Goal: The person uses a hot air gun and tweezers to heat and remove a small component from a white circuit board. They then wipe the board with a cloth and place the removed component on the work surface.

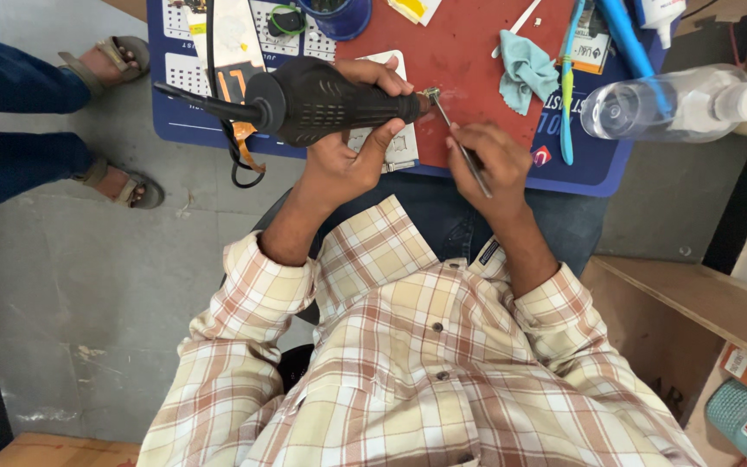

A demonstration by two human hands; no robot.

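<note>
Nearest to you is your own checked shirt (408,363), its sleeves running forward to both hands over the edge of the work mat (477,52).

Your left hand (343,151) is clenched around the black hot-air gun (322,99). The fingers wrap over the ribbed body from above and the thumb comes up underneath, so the handle fills the palm. The gun lies sideways across the mat: its cord (201,102) trails off to the left of the grip, and its metal nozzle (430,93) sticks out just to the right of your knuckles.

Your right hand (494,164) pinches a pair of thin metal tweezers (458,138). The shaft rises from between your fingers up and to the left, and its tip meets the nozzle end; whether they touch you cannot tell from here.

Under your left hand, partly hidden by it and the gun, lies a pale flat device (391,143) on the red mat.

Beyond your right hand a crumpled teal cloth (525,69) sits on the mat, with a blue toothbrush (567,86) just to its right. Farther right lies a clear plastic bottle (659,104) on its side.

Far off to the left of the gun, another person's sandalled feet (114,60) rest on the grey floor.
</note>
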